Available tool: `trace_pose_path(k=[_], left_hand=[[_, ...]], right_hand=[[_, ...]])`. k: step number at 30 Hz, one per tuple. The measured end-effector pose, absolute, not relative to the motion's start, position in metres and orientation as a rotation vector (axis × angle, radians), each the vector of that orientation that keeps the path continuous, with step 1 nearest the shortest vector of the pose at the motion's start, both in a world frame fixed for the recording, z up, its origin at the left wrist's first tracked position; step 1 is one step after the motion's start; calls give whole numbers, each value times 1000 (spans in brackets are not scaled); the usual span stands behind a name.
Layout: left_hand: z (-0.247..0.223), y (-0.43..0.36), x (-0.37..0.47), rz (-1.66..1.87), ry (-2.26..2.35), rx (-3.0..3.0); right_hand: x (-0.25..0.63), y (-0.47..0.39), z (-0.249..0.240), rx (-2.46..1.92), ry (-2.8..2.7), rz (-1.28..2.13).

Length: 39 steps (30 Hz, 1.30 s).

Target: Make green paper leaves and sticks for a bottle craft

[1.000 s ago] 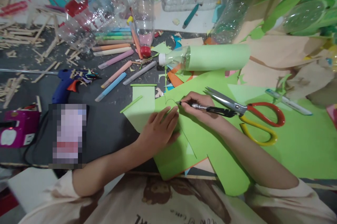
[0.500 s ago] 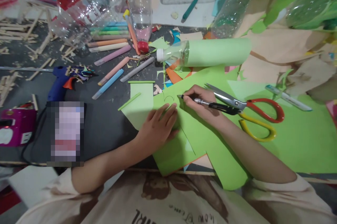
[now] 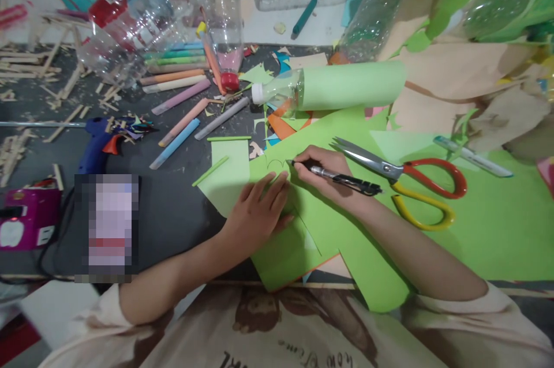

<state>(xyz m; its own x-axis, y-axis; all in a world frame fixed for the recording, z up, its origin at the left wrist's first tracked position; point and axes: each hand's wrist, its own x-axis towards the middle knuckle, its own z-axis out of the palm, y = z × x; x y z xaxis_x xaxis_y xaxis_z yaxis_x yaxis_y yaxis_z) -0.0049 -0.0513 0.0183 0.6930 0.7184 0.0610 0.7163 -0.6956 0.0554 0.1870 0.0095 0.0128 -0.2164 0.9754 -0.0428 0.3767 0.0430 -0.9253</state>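
A black pen (image 3: pixel 341 178) is pinched in my right hand (image 3: pixel 322 169), its tip at a thin curved line drawn on the bright green paper (image 3: pixel 363 252). My left hand (image 3: pixel 257 212) lies flat on that paper with its fingers stretched out, just below the drawn line. Left of it is a pale green paper piece (image 3: pixel 229 166) with thin green strips at its edges. Scissors (image 3: pixel 389 171) with one red and one yellow handle lie partly spread on the green paper, right beside my right hand.
A bottle wrapped in pale green paper (image 3: pixel 352 86) lies beyond my hands. Colored markers (image 3: pixel 182 140), a blue glue gun (image 3: pixel 97 140) and a blurred phone (image 3: pixel 110 224) are on the left. Clear plastic bottles (image 3: pixel 220 16) and paper scraps (image 3: pixel 459 79) crowd the back.
The pen has traced more of the curved line, which now shows a second arc starting. My right hand has shifted slightly left; my left hand stays on the paper.
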Motion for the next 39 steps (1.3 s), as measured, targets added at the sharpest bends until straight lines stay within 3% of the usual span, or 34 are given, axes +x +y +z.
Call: trace_pose_path(k=[20, 26, 39], left_hand=[[17, -51, -4, 165, 1201, 2860], [18, -51, -5, 142, 1210, 2839], [16, -51, -5, 225, 1207, 2857]], right_hand=[[188, 9, 13, -1386, -1660, 1105], [189, 8, 14, -1463, -1620, 924], [191, 11, 16, -1474, -1667, 1026]])
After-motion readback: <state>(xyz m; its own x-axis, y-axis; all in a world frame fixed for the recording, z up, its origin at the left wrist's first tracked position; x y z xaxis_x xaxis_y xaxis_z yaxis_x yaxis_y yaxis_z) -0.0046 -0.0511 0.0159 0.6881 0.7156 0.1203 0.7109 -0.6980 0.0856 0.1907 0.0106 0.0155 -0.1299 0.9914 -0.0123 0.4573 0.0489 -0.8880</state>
